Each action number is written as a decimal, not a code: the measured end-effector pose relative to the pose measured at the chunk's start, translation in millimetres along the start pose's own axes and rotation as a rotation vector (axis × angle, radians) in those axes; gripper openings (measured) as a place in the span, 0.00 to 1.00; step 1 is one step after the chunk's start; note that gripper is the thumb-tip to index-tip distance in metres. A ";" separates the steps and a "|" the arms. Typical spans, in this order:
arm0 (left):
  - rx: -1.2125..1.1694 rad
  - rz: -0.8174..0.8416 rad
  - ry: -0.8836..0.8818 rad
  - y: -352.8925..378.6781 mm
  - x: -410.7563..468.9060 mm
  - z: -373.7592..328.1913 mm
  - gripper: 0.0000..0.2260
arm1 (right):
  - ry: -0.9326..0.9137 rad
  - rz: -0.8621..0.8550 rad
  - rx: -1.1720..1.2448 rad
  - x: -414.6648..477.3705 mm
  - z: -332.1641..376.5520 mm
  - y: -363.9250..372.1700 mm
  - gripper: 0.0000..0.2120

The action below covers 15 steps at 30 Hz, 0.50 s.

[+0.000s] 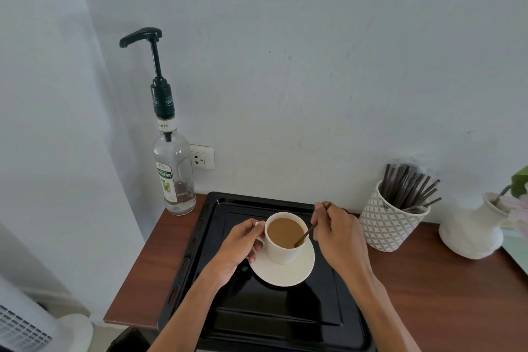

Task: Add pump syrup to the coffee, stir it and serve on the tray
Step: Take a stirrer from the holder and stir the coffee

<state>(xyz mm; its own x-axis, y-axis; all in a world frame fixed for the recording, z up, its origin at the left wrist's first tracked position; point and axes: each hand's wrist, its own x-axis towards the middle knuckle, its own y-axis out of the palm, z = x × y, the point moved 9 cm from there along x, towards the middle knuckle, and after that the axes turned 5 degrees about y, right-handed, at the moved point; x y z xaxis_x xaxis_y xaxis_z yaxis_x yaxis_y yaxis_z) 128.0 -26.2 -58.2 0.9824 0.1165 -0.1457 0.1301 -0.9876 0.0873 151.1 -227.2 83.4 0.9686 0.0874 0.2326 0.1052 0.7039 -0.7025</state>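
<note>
A white cup of milky coffee (284,233) stands on a white saucer (285,273), and both rest on the black tray (328,294). My left hand (240,246) grips the cup by its handle on the left side. My right hand (333,230) pinches a thin brown stir stick (304,236) whose lower end dips into the coffee at the cup's right rim. The syrup bottle (173,174) with its black pump stands upright at the table's back left corner, well apart from both hands.
A patterned white holder (391,226) full of several dark stir sticks stands right of the tray. A white vase (474,228) with flowers is further right. The wooden table (443,294) ends at the left; a wall socket (201,156) is behind the bottle.
</note>
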 end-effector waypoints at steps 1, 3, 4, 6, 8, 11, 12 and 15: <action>-0.001 -0.002 0.000 -0.3 0.3 0.0 0.13 | 0.000 0.032 0.045 -1.6 2.7 6.9 0.19; -0.002 -0.008 0.000 -0.5 0.8 -0.2 0.13 | 0.006 0.063 0.130 -1.5 9.3 18.6 0.18; -0.003 -0.009 0.001 -0.3 0.9 -0.3 0.12 | 0.009 0.057 0.155 0.2 11.9 20.9 0.17; -0.008 -0.009 0.002 0.1 0.8 -0.4 0.12 | 0.002 0.027 0.130 5.4 14.6 19.1 0.16; -0.017 -0.011 0.000 -0.1 0.2 -0.6 0.12 | -0.015 -0.002 0.025 9.1 13.7 11.8 0.16; -0.015 -0.027 0.002 -0.6 0.2 -0.7 0.12 | -0.015 -0.057 -0.077 8.7 4.1 -3.2 0.17; -0.015 -0.031 0.008 -0.7 0.4 -0.5 0.11 | -0.010 -0.068 -0.078 6.8 0.6 -6.4 0.18; -0.019 -0.037 0.021 -0.8 0.7 0.5 0.11 | 0.008 -0.002 0.009 1.3 -1.8 1.6 0.18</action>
<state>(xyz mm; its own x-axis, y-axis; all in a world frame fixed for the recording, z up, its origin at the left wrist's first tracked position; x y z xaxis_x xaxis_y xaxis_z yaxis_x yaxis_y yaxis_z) 128.5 -25.4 -58.8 0.9795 0.1552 -0.1284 0.1686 -0.9805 0.1009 152.9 -227.3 81.4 0.9703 0.0806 0.2283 0.1047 0.7106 -0.6958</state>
